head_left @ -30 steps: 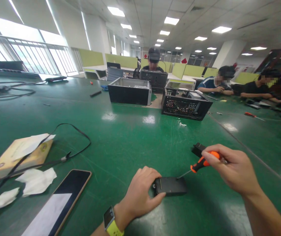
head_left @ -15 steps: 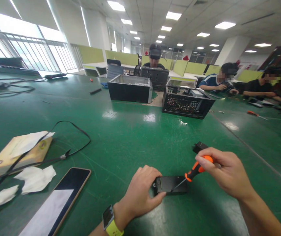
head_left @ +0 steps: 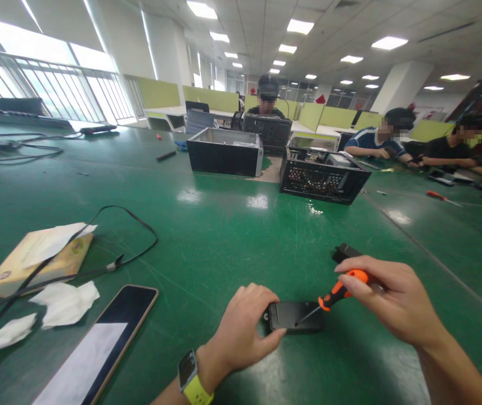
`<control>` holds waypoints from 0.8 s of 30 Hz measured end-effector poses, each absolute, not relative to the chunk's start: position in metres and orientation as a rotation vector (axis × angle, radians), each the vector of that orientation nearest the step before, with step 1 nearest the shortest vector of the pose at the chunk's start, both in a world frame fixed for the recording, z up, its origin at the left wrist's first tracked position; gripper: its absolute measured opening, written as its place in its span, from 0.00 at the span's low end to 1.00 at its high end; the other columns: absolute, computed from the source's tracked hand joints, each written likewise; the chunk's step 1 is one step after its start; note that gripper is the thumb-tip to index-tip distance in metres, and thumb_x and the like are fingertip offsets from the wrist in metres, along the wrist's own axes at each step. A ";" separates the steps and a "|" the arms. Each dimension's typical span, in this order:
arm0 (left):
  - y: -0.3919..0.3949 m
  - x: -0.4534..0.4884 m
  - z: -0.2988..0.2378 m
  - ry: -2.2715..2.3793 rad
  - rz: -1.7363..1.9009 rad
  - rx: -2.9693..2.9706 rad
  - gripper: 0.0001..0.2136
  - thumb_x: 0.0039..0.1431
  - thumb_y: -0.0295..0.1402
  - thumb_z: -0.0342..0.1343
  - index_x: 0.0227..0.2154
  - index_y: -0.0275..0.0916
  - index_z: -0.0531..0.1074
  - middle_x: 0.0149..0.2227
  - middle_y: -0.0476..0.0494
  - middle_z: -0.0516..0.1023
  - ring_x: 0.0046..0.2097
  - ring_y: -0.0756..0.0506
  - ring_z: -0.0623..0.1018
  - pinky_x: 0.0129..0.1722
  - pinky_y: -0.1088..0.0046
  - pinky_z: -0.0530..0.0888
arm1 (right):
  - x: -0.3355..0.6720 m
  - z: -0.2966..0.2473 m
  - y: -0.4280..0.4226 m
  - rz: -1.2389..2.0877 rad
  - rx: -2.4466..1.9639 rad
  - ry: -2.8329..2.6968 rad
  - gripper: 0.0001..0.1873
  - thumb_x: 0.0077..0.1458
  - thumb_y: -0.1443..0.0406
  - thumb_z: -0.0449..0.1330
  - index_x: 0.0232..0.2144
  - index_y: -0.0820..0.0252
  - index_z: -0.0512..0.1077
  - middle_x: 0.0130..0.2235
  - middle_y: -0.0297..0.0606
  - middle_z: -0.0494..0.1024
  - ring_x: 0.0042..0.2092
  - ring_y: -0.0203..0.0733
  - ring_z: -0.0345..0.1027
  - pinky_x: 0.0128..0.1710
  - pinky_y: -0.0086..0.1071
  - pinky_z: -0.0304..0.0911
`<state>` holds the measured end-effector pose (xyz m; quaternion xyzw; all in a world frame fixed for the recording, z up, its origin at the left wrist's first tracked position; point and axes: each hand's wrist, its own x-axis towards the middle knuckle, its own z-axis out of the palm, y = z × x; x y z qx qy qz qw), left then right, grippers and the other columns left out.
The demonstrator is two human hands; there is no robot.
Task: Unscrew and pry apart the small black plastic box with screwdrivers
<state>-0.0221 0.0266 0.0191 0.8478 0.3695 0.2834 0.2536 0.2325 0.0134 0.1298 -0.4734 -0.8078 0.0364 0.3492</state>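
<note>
My left hand (head_left: 244,326) grips the left end of a small black rectangular case (head_left: 285,316) lying flat on the green table, thumb along its near edge and fingers over the far side. An orange and black screwdriver (head_left: 344,288) is held in my right hand (head_left: 396,295), slanting down to the left. Its tip meets the top face of the case near the front edge. Just beyond my right hand lies another small black part (head_left: 346,251), partly covered by the fingers.
A phone (head_left: 101,343), crumpled tissues (head_left: 70,304), a yellowish box (head_left: 50,256) and a black cable (head_left: 150,225) lie at left. Two open computer cases (head_left: 224,157) stand farther back. Another screwdriver (head_left: 442,198) lies at right. Several people sit around the table's far side.
The view has shifted slightly. My left hand keeps its grip on the case, and the screwdriver stays on the case with little visible movement.
</note>
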 end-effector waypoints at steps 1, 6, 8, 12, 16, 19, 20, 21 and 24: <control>0.026 -0.022 0.019 1.004 0.768 2.306 0.14 0.52 0.32 0.62 0.42 0.40 0.69 0.42 0.44 0.75 0.43 0.40 0.72 0.43 0.63 0.66 | 0.234 0.132 0.012 0.099 -1.206 -2.134 0.07 0.59 0.63 0.59 0.38 0.56 0.76 0.27 0.31 0.78 0.23 0.33 0.68 0.25 0.26 0.62; 0.027 -0.022 0.020 1.002 0.759 2.318 0.13 0.53 0.33 0.61 0.42 0.40 0.69 0.42 0.45 0.75 0.42 0.40 0.72 0.42 0.63 0.66 | 0.241 0.137 0.006 0.140 -1.196 -2.229 0.10 0.58 0.64 0.59 0.43 0.54 0.74 0.35 0.34 0.81 0.30 0.34 0.72 0.29 0.25 0.63; 0.027 -0.021 0.020 1.003 0.756 2.318 0.13 0.53 0.33 0.61 0.41 0.40 0.69 0.41 0.45 0.75 0.42 0.40 0.72 0.42 0.63 0.66 | 0.240 0.138 0.006 0.143 -1.248 -2.207 0.05 0.57 0.61 0.61 0.32 0.57 0.74 0.25 0.31 0.76 0.22 0.31 0.66 0.22 0.24 0.59; 0.028 -0.020 0.021 1.005 0.755 2.315 0.13 0.53 0.33 0.62 0.42 0.40 0.69 0.42 0.45 0.75 0.42 0.40 0.72 0.42 0.63 0.66 | 0.238 0.143 0.004 0.176 -1.248 -2.234 0.07 0.55 0.60 0.63 0.29 0.57 0.73 0.22 0.30 0.74 0.20 0.30 0.62 0.19 0.24 0.56; 0.028 -0.020 0.021 1.005 0.751 2.311 0.13 0.53 0.33 0.62 0.42 0.40 0.70 0.42 0.44 0.76 0.43 0.40 0.72 0.42 0.62 0.66 | 0.241 0.146 0.003 0.248 -1.218 -2.241 0.07 0.55 0.62 0.62 0.37 0.55 0.76 0.31 0.33 0.79 0.26 0.33 0.70 0.26 0.25 0.63; 0.027 -0.021 0.019 1.011 0.756 2.311 0.14 0.53 0.33 0.62 0.42 0.40 0.70 0.42 0.44 0.76 0.43 0.40 0.72 0.43 0.62 0.66 | 0.250 0.140 0.009 0.237 -1.413 -1.986 0.09 0.54 0.57 0.63 0.32 0.56 0.76 0.26 0.33 0.77 0.23 0.33 0.67 0.22 0.25 0.60; 0.026 -0.021 0.019 1.012 0.760 2.311 0.14 0.53 0.33 0.62 0.42 0.40 0.70 0.42 0.44 0.76 0.43 0.40 0.72 0.43 0.62 0.66 | 0.255 0.136 0.012 0.230 -1.493 -1.858 0.12 0.54 0.55 0.63 0.32 0.57 0.76 0.25 0.32 0.76 0.22 0.33 0.66 0.21 0.26 0.59; 0.026 -0.022 0.019 1.012 0.766 2.313 0.14 0.53 0.33 0.62 0.42 0.40 0.70 0.42 0.44 0.76 0.43 0.40 0.72 0.43 0.62 0.66 | 0.261 0.129 0.014 0.233 -1.564 -1.737 0.14 0.54 0.53 0.62 0.33 0.57 0.76 0.23 0.32 0.74 0.21 0.34 0.64 0.20 0.26 0.58; 0.027 -0.022 0.018 1.014 0.780 2.324 0.14 0.53 0.34 0.62 0.43 0.40 0.70 0.42 0.44 0.76 0.43 0.40 0.73 0.43 0.62 0.66 | 0.283 0.097 0.015 0.329 -1.737 -1.532 0.20 0.54 0.49 0.59 0.36 0.59 0.76 0.17 0.28 0.65 0.19 0.35 0.58 0.18 0.28 0.55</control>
